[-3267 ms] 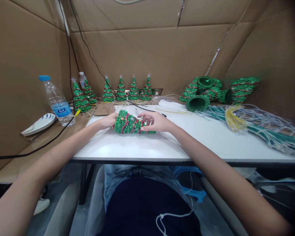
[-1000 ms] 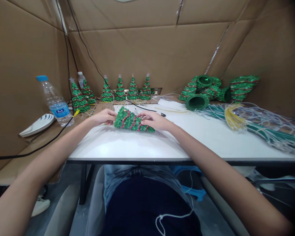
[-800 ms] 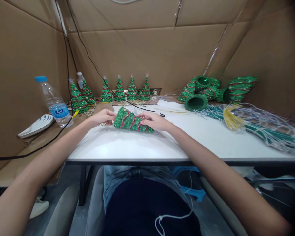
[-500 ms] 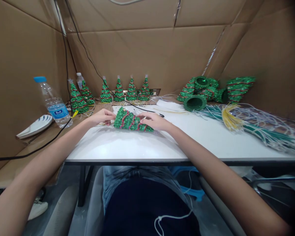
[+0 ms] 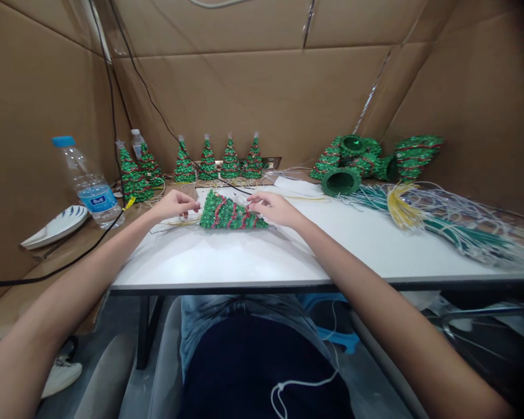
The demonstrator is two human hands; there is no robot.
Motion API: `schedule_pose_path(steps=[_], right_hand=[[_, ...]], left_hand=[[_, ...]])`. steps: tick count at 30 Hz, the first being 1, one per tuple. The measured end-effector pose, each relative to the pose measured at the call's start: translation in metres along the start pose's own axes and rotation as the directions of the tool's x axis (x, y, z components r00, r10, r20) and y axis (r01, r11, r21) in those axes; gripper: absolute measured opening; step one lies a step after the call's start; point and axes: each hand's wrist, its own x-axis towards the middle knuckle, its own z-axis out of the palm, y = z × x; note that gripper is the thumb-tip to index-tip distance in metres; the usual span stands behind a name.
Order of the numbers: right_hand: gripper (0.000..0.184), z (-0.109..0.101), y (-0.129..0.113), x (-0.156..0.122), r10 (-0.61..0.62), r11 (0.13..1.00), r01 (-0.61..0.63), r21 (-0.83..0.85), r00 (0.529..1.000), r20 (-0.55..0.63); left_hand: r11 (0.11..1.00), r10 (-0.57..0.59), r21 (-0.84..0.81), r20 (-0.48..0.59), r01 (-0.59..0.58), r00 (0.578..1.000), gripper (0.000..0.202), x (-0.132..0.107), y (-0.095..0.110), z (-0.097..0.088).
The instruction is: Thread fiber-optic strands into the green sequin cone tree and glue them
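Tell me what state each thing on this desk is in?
green tree, lying on its side.
left hand, fingers pinching its wide end.
right hand, fingers gripping its narrow end.
water bottle, upright, capped.
row of small trees, standing.
pile of trees, toppled.
wire bundle, lying loose.

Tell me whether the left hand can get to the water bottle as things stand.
Probably yes: the water bottle stands upright beyond the left hand, with only a thin black cable lying between them. That hand seems to pinch thin wires, though.
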Motion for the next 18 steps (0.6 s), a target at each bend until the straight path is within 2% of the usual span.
schedule_pose_path(steps=[5,10,14,16,18], right_hand=[[0.027,-0.023,0.012,0.003,0.098,0.992,-0.115,-0.059,0.969,-0.228],[0.025,-0.051,0.033,0.002,0.272,0.908,-0.373,-0.190,0.870,-0.410],[0.022,-0.063,0.053,0.002,0.421,0.779,-0.563,-0.276,0.796,-0.434],[0.021,-0.065,0.064,0.002,0.487,0.712,-0.623,-0.325,0.771,-0.411],[0.028,-0.064,0.075,0.002,0.540,0.647,-0.662,-0.379,0.748,-0.385]], left_hand=[[0.999,0.039,0.033,-0.125,-0.035,0.991,0.037,0.005,-0.008,0.005],[0.998,0.038,0.046,-0.193,-0.030,0.980,0.039,0.005,-0.013,0.009],[0.998,0.034,0.051,-0.209,-0.024,0.977,0.038,0.005,-0.018,0.010],[0.998,0.036,0.052,-0.208,-0.026,0.977,0.037,0.006,-0.021,0.010],[0.998,0.038,0.050,-0.205,-0.028,0.978,0.037,0.007,-0.022,0.010]])
